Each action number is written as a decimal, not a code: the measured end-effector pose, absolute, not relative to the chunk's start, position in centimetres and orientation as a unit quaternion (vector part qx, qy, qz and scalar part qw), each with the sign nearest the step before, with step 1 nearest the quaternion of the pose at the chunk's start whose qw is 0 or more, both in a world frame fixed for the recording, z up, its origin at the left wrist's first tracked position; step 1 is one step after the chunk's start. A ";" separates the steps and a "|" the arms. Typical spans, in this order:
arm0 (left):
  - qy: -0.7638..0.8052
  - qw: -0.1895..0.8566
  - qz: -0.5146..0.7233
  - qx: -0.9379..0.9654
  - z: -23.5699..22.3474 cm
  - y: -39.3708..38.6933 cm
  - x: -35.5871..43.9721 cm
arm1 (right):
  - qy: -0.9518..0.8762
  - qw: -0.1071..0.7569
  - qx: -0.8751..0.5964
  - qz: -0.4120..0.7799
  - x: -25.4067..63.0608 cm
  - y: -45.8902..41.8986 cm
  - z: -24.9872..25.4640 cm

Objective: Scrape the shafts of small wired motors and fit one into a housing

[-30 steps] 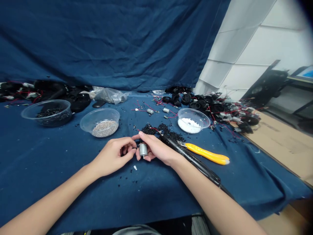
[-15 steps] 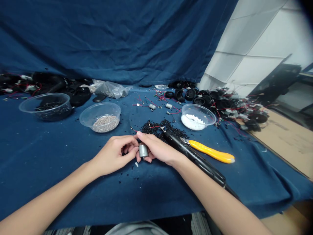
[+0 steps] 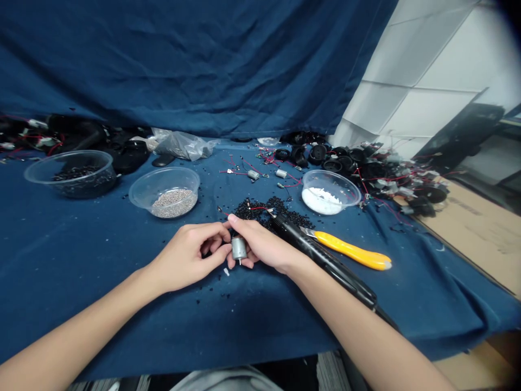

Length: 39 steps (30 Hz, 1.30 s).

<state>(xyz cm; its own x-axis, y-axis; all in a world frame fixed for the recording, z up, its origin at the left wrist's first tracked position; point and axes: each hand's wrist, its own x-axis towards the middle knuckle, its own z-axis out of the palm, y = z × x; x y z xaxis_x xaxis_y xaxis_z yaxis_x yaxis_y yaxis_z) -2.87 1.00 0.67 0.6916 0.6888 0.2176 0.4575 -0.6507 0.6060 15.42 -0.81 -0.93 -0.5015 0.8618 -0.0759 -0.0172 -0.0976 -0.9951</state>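
A small silver electric motor [image 3: 239,247] is held between my two hands, its thin shaft pointing down toward me. My right hand [image 3: 258,247] is closed around its right side and underside, with the thumb stretched over its far end. My left hand [image 3: 203,250] is closed, thumb and fingertips pinched against the motor's left side. A bit of red wire shows past the fingertips; the motor's far end is hidden. Just below the hands lies a tiny white piece [image 3: 227,271]. Beyond my right hand is a black electric screwdriver [image 3: 325,260], with loose black bits [image 3: 293,214] around its tip.
A yellow-handled cutter [image 3: 352,250] lies right of the screwdriver. Clear bowls hold silver bits [image 3: 173,203], white pieces [image 3: 321,201] and black parts [image 3: 81,176]. Wired motors [image 3: 253,175] lie farther back. Black housings and wires [image 3: 366,168] are heaped at back right, beside cardboard [image 3: 480,228].
Both hands keep nearly the same hold on the motor. The view has shifted slightly; nothing else has visibly moved.
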 end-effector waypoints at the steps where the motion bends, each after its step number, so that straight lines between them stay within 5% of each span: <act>1: 0.316 0.271 0.219 0.883 0.7 0.9 -2.8 | -0.582 0.340 -0.365 0.642 15.4 -0.8 -1.0; 8: 0.282 0.311 0.222 0.880 0.8 0.8 -2.8 | -0.604 0.341 -0.355 0.627 15.2 -0.9 -1.3; 20: 0.366 0.208 0.229 0.878 0.4 1.5 -3.1 | -0.588 0.326 -0.385 0.632 15.3 -0.9 -0.7; 39: 0.326 0.338 0.206 0.858 0.8 0.7 -2.5 | -0.617 0.359 -0.368 0.596 15.3 -1.0 -0.8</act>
